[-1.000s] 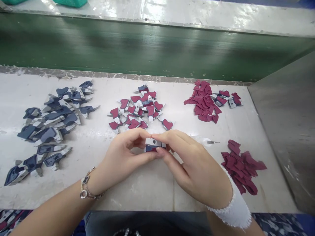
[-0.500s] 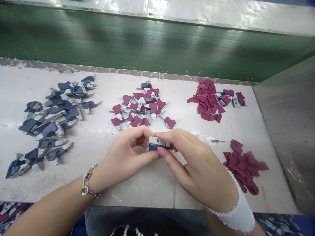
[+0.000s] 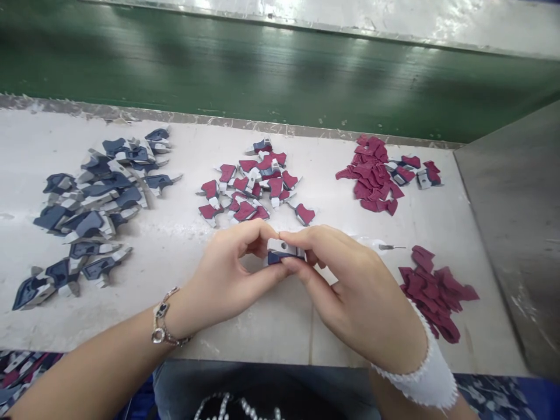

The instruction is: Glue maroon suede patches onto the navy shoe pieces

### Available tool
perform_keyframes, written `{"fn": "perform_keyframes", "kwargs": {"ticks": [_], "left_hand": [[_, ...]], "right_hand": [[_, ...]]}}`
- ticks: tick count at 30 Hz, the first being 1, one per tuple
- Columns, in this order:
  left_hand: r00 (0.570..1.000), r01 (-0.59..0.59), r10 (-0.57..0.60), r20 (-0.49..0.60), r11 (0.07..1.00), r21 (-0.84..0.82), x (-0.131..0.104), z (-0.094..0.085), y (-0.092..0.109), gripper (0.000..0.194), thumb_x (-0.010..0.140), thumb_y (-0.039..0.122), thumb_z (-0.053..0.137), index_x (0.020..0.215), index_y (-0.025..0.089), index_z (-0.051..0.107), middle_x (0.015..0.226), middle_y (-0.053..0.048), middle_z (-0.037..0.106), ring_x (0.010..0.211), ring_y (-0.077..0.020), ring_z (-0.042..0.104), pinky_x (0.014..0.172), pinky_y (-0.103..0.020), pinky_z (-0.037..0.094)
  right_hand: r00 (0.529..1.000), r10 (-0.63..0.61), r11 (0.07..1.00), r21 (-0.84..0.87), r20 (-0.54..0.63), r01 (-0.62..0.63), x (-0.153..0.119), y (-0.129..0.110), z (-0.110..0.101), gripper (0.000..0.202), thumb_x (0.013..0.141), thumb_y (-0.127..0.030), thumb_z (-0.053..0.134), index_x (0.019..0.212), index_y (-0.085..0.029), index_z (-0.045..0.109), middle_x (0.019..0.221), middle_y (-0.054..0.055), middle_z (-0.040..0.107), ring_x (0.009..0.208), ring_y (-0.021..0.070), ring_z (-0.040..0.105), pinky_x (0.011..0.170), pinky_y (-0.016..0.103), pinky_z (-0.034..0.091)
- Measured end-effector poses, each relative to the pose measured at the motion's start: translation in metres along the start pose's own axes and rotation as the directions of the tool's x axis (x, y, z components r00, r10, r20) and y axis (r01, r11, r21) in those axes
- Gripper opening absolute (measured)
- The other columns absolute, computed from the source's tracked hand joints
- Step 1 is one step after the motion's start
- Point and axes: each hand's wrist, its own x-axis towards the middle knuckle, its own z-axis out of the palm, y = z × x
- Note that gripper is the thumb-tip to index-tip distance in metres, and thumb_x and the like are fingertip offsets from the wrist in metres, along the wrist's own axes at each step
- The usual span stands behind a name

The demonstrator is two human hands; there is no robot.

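Both hands meet at tabletop [image 3: 271,326] centre, just above the surface. Left hand [image 3: 223,280] and right hand [image 3: 363,291] each pinch one small grey/navy piece [image 3: 282,251] between thumb and forefinger; grip closed on the piece from both sides, remaining fingers curled loosely. A small hole shows in the grey face. A maroon part appears to sit under the right fingertips, but it is mostly hidden, so fit cannot be confirmed.

Surrounding stock:
- Navy/grey pile [image 3: 91,204], far left, large.
- Maroon/grey pile [image 3: 254,186], just beyond the hands, approx. mid-size; looks like combined pcs.
- Maroon pile w/ a few grey pcs [image 3: 376,175], back right.
- Plain maroon pile [image 3: 437,291], near right, beside the right wrist.
- Thin metal pin [image 3: 387,247], between right hand and near maroon pile.

Progress est.: a batch of combined pcs already lies at centre; one piece in hand; sizeable navy and maroon stocks remain unprocessed. Judged well short of complete.
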Motion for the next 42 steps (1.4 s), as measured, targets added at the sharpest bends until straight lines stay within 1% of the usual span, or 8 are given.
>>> {"fn": "perform_keyframes", "kwargs": {"ticks": [3, 11, 18, 26, 30, 33, 37, 42], "left_hand": [[0.992, 0.116, -0.107, 0.064, 0.98, -0.161, 0.003, -0.003, -0.002, 0.019, 0.081, 0.03, 0.08, 0.084, 0.02, 0.064, 0.068, 0.001, 0.062, 0.06, -0.0127, 0.058, 0.053, -0.025, 0.048], [0.823, 0.541, -0.239, 0.516, 0.607, -0.581, 0.008, -0.009, -0.007, 0.045, 0.064, 0.026, 0.094, 0.096, 0.023, 0.063, 0.069, 0.0, 0.074, 0.065, -0.0225, 0.077, 0.061, -0.029, 0.065], [0.895, 0.404, -0.199, 0.399, 0.739, -0.539, 0.006, -0.001, -0.003, 0.04, 0.071, 0.018, 0.087, 0.081, 0.021, 0.049, 0.088, -0.001, 0.075, 0.079, -0.0157, 0.076, 0.068, -0.024, 0.063], [0.976, 0.203, -0.206, 0.075, 0.978, 0.039, 0.016, -0.014, 0.003, 0.039, 0.082, 0.045, 0.077, 0.104, 0.019, 0.059, 0.098, -0.007, 0.074, 0.087, -0.0231, 0.074, 0.077, -0.036, 0.062], [0.969, 0.209, -0.129, -0.213, 0.886, 0.415, 0.023, -0.061, 0.007, 0.039, 0.089, 0.043, 0.069, 0.122, 0.024, 0.063, 0.132, -0.01, 0.065, 0.123, -0.0303, 0.06, 0.107, -0.048, 0.049], [0.937, 0.298, -0.118, -0.328, 0.76, 0.578, 0.024, -0.102, -0.001, 0.022, 0.094, 0.034, 0.063, 0.108, 0.017, 0.068, 0.124, -0.012, 0.065, 0.124, -0.0323, 0.057, 0.111, -0.056, 0.042], [0.924, 0.358, -0.159, -0.347, 0.675, 0.645, 0.031, -0.128, -0.024, 0.028, 0.095, 0.033, 0.065, 0.117, 0.015, 0.064, 0.126, -0.01, 0.063, 0.118, -0.0265, 0.061, 0.102, -0.051, 0.051], [0.929, 0.345, -0.194, -0.313, 0.761, 0.55, 0.037, -0.129, -0.032, 0.029, 0.096, 0.035, 0.064, 0.117, 0.014, 0.064, 0.122, -0.01, 0.065, 0.111, -0.025, 0.064, 0.096, -0.048, 0.054]], "right_hand": [[0.999, 0.039, 0.995, 0.096, 0.022, -0.041, 0.003, 0.003, -0.004, 0.014, 0.096, -0.012, 0.06, 0.107, -0.02, 0.063, 0.086, -0.002, 0.066, 0.077, 0.0135, 0.062, 0.069, 0.027, 0.048], [0.976, 0.16, 0.778, 0.589, 0.15, -0.218, 0.004, 0.003, -0.011, 0.019, 0.106, -0.033, 0.046, 0.108, -0.022, 0.062, 0.088, -0.002, 0.069, 0.077, 0.011, 0.066, 0.068, 0.024, 0.052], [0.986, 0.113, 0.962, 0.236, 0.121, -0.139, -0.002, -0.005, -0.006, 0.011, 0.097, -0.022, 0.052, 0.102, -0.02, 0.062, 0.085, 0.001, 0.067, 0.071, 0.0157, 0.059, 0.065, 0.031, 0.046], [0.99, 0.138, 0.983, 0.126, -0.006, -0.136, -0.011, -0.012, -0.019, 0.028, 0.102, -0.028, 0.048, 0.129, -0.023, 0.053, 0.097, 0.003, 0.071, 0.079, 0.019, 0.068, 0.072, 0.033, 0.054], [0.925, 0.345, 0.938, 0.073, -0.162, -0.338, -0.053, 0.008, -0.045, 0.032, 0.1, -0.055, 0.045, 0.094, -0.027, 0.061, 0.078, -0.001, 0.066, 0.07, 0.0208, 0.065, 0.064, 0.032, 0.05], [0.804, 0.487, 0.859, 0.021, -0.342, -0.511, -0.068, 0.045, -0.046, 0.049, 0.085, -0.068, 0.058, 0.113, -0.027, 0.058, 0.092, 0.004, 0.067, 0.075, 0.0261, 0.065, 0.064, 0.038, 0.051], [0.87, 0.43, 0.898, 0.019, -0.241, -0.439, -0.051, 0.081, -0.022, 0.052, 0.08, -0.052, 0.065, 0.123, -0.022, 0.059, 0.118, 0.012, 0.066, 0.111, 0.0333, 0.061, 0.094, 0.047, 0.05], [0.893, 0.433, 0.901, 0.068, -0.125, -0.428, -0.035, 0.085, -0.009, 0.023, 0.086, -0.037, 0.065, 0.1, -0.02, 0.06, 0.097, 0.005, 0.069, 0.093, 0.0236, 0.066, 0.087, 0.043, 0.051]]}}
